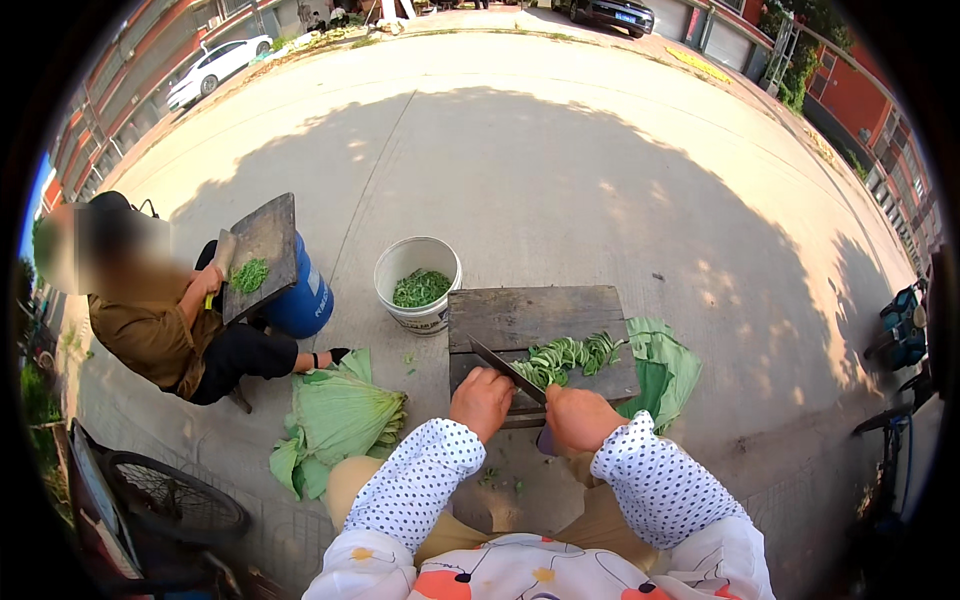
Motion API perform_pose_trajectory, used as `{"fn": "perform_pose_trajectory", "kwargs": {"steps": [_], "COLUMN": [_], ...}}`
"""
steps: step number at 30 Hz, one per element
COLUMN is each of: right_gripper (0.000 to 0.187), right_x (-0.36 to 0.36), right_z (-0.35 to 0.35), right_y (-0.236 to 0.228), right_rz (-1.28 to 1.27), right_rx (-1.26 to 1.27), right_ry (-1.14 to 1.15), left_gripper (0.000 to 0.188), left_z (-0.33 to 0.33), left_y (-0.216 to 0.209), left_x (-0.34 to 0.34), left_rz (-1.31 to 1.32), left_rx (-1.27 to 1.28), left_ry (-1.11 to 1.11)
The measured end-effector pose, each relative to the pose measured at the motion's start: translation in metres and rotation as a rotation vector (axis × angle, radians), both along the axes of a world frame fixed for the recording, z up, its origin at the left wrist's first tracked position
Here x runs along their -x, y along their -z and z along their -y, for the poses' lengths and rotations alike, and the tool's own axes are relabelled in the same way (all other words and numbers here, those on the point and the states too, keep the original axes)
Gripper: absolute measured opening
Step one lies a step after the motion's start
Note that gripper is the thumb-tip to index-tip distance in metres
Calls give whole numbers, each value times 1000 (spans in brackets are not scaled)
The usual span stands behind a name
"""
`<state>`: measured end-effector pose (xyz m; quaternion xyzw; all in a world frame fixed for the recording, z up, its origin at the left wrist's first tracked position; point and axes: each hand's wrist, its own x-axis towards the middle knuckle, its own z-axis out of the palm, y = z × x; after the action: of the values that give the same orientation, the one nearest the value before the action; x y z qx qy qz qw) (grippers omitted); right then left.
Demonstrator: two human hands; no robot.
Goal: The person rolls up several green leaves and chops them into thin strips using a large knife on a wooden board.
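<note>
My right hand is closed round the handle of a dark-bladed knife. The blade slants up and left over a weathered wooden board, set low in front of my knees. Close to the blade on its left side, my left hand has its fingers curled at the board's near edge; what they hold, if anything, is hidden. Sliced green leaves lie in a curved row on the board, just beyond the knife. Large whole green leaves hang at the board's right end.
A white bucket with chopped greens stands left of the board. Big leaves are piled on the ground. Farther left, a seated person holds a cleaver at a board over a blue drum. A wheel stands lower left.
</note>
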<state>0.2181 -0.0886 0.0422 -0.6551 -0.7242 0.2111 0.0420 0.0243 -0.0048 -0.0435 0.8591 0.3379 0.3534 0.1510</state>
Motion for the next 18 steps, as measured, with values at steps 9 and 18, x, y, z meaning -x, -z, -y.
{"fn": "perform_pose_trajectory", "kwargs": {"steps": [9, 18], "right_gripper": [14, 21], "right_x": [30, -7], "right_z": [-37, -26], "right_y": [44, 22], "right_rz": [27, -186], "right_rx": [-196, -125], "right_ry": [-43, 58], "left_gripper": [13, 19], "left_z": [-1, -4], "left_y": [0, 6], "left_x": [4, 4], "left_rz": [-6, -34], "left_rx": [4, 7], "left_ry": [10, 2]}}
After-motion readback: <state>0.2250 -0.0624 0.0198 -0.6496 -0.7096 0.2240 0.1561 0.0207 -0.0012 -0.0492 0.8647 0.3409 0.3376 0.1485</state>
